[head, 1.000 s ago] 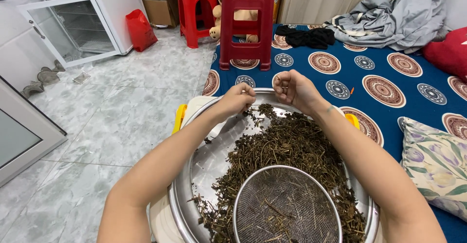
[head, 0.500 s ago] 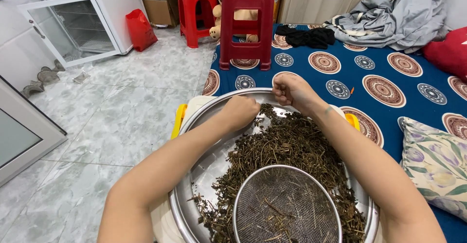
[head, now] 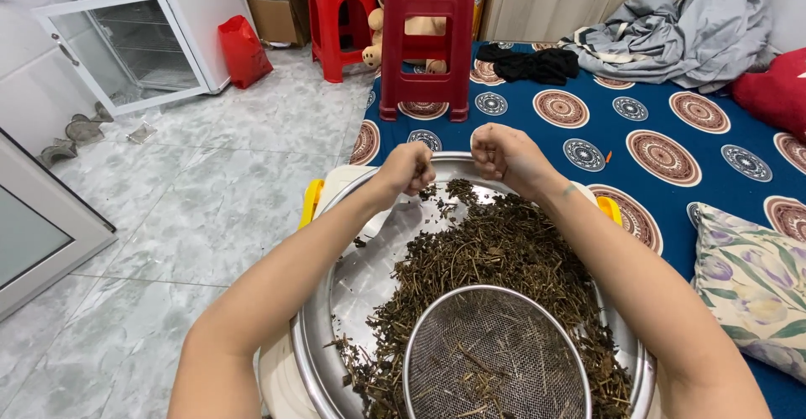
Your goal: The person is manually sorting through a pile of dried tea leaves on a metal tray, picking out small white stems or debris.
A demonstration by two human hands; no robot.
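A large round metal tray [head: 348,289] lies in front of me, heaped with dried brown stems and leaves [head: 495,259]. On the heap near me rests a round wire-mesh sieve [head: 495,360] with a few stems in it. My left hand [head: 409,167] is fisted over the tray's far rim, fingers closed; whether it pinches herbs I cannot tell. My right hand [head: 501,154] is fisted beside it, a little apart, also above the far edge of the heap.
The tray sits on a white tub with yellow handles [head: 310,202]. A blue patterned mat [head: 655,133] lies right, with a floral pillow [head: 751,280], grey clothes [head: 672,28]. Two red plastic stools [head: 424,37] and a white cabinet with open glass door [head: 126,45] stand beyond on grey tile.
Both fists stayed at the far rim. My left hand dipped toward the herbs half a second ago and has risen again, closer to the right hand.
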